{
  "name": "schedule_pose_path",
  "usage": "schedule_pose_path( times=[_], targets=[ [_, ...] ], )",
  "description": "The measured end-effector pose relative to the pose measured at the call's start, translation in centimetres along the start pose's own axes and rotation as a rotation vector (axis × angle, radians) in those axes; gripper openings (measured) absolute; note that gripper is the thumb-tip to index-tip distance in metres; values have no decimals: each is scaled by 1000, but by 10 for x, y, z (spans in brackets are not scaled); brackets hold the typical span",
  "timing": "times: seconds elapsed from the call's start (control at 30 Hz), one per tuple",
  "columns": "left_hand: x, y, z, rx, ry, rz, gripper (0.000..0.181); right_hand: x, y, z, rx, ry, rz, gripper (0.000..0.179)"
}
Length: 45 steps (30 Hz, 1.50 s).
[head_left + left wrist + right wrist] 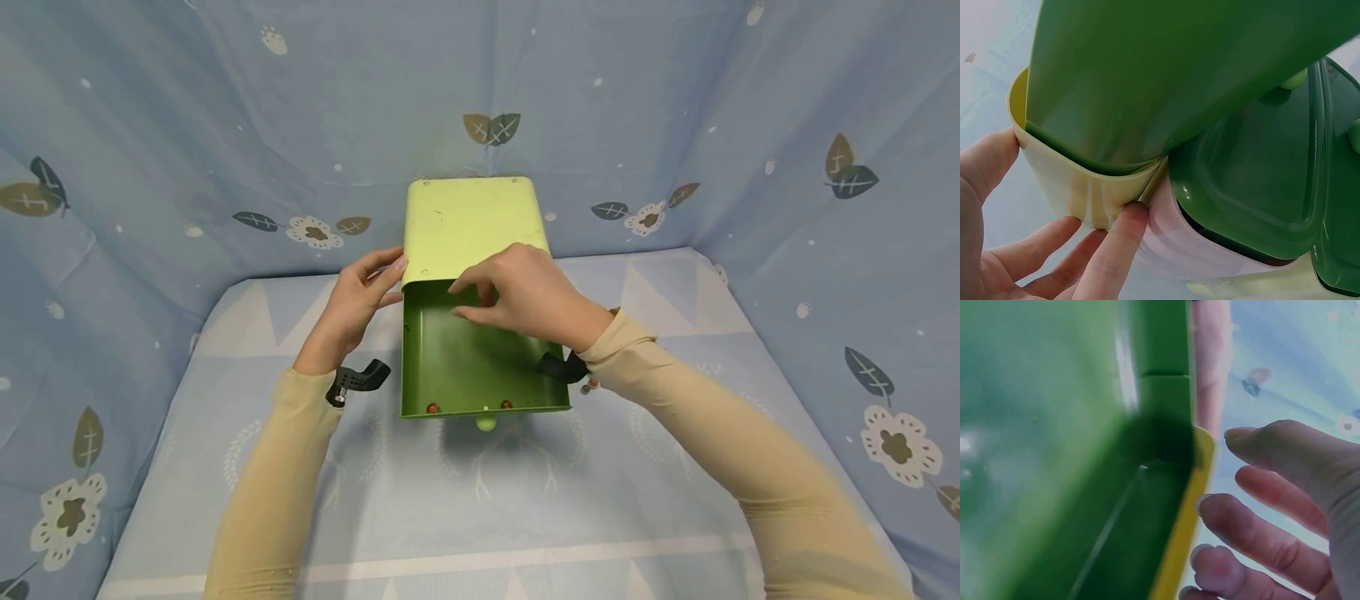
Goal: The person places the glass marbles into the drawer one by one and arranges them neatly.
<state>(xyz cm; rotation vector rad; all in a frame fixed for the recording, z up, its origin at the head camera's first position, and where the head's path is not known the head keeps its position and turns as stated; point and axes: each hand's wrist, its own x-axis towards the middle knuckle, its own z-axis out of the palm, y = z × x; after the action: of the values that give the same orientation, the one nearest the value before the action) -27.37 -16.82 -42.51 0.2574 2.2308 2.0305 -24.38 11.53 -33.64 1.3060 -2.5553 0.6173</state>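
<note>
A small tiered drawer cabinet [474, 221] with a pale yellow-green top stands at the back of the table. Its top green drawer [480, 367] is pulled far out, the round knob [486, 423] at the front. Fingers and thumb of my left hand [358, 304] rest against the cabinet's left side; in the left wrist view, fingertips [1132, 215] touch the yellow housing. Above the drawer's back part hovers my right hand [517, 292], thumb and fingers bent and apart, nothing between them. Two small red things, one a red dot [432, 408], lie inside the drawer's front edge.
Below the yellow tier sits a pink tier [1175, 234] with a closed dark green drawer front [1247, 175]. Blue patterned curtains [360, 100] hang behind and beside the table. A pale blue cloth [450, 517] covers the tabletop.
</note>
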Motion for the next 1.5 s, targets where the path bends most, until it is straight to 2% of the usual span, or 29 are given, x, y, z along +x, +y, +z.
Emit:
schedule_pose_path(
  times=[0.23,0.43,0.7,0.9,1.2,1.5],
  targets=[
    [0,-4,1,-13,-8,-9,68,-13,-5,-25,44,133,-12,18],
    [1,-5,2,-12,-3,-8,69,-27,-8,-45,83,241,-62,20],
    [1,-4,0,-5,3,-10,71,-49,-9,-63,116,357,-78,19],
    [-1,-2,-2,-2,3,-18,71,-65,-9,-66,102,433,-77,21],
    [0,-1,-1,-13,6,-7,71,-85,-14,-69,128,501,7,22],
    [0,-2,0,-17,5,-4,73,-108,-8,-53,147,539,73,24]
  ],
)
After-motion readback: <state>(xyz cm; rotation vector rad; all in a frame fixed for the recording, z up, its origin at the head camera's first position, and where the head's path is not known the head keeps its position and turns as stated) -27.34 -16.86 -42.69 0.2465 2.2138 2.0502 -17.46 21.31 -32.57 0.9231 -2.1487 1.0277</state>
